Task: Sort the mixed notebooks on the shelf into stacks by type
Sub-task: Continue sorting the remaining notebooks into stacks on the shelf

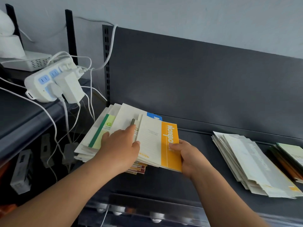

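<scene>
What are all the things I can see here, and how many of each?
mixed pile: one, many notebooks in cream, green and blue, left part of the shelf
orange notebook: one, orange and cream, on top of the mixed pile at its right edge
pale stack: one, whitish notebooks, right part of the shelf
far stack: one, green, orange and dark notebooks, at the right edge
shelf: one, dark grey, under all the notebooks
power strip: one, white with blue sockets, upper left
cables: several, white, around the power strip
box: one, white, behind the power strip
left hand: one, rests on the mixed pile
right hand: one, grips the orange notebook
</scene>
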